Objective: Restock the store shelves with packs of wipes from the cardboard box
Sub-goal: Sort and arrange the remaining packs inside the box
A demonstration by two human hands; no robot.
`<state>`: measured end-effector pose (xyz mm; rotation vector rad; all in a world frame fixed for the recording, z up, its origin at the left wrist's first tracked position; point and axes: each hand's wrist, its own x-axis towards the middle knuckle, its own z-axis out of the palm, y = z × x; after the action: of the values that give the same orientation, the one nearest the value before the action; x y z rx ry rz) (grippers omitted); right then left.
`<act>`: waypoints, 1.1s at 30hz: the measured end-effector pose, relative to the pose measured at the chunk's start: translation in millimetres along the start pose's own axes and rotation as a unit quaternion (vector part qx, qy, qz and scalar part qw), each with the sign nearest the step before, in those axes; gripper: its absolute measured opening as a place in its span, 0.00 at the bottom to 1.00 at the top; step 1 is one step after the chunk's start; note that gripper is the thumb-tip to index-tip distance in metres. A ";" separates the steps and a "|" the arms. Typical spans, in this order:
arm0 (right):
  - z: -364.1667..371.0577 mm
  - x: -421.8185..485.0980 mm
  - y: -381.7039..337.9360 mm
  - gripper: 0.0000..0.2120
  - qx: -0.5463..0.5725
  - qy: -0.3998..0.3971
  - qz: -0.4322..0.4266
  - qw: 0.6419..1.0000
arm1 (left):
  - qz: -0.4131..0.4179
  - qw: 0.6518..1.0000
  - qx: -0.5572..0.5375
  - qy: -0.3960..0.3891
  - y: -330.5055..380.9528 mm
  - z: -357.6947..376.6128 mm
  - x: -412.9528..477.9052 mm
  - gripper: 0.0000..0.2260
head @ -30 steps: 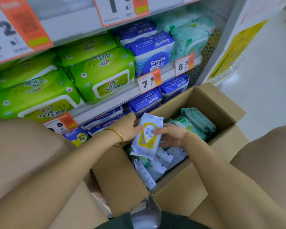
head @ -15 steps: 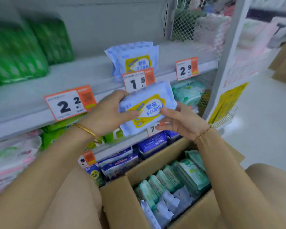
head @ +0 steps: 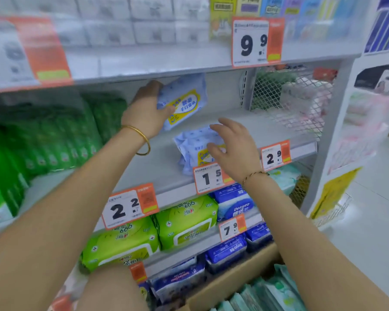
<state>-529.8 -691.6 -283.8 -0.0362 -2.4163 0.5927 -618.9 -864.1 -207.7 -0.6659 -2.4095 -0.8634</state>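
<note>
Mid shelf, pale blue wipes slot. Left hand grips one pale blue pack by its left short end, thumb on the printed face and fingers curled behind. The pack is in the air, tilted, at about 11 o'clock from the shelved cluster and not yet set down. Right hand is slack, fingers spread, holding nothing, and lies across the cluster's right face. Whether it touches the cluster I cannot tell. Handling judgement: soft film pouch, light, squashy contents, slick skin. It sags when pinched at a corner, so take it across an end or flat between thumb and fingers. It will slump on edge unless leaned on a neighbour. Nothing fragile. Count: one pack in hand. The cluster behind the 1.5 tag looks like two or three, edges too blurred to fix. Two lime-green packs sit at 6 o'clock on the shelf below, dark blue packs under them. One cardboard box at 5 o'clock of the view holds upright teal packs, several, partly cut off. Five price tags are readable.
</note>
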 end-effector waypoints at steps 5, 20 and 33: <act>14.7 4.6 1.7 0.27 -0.028 -0.034 0.002 0.999 | -0.023 0.996 0.024 -0.086 -5.1 35.3 27.3 0.19; 12.4 3.3 8.6 0.21 -0.017 -0.060 0.000 0.998 | -0.244 0.897 -0.210 -0.304 -12.7 46.3 10.9 0.15; 20.6 -170.6 62.9 0.15 0.021 0.112 0.076 0.991 | 0.231 0.962 -0.045 -0.140 47.4 95.0 -227.7 0.16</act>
<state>-414.2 -672.6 -424.4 -0.2577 -2.1947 0.6718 -444.6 -830.0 -385.4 -1.4003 -2.3031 -0.7171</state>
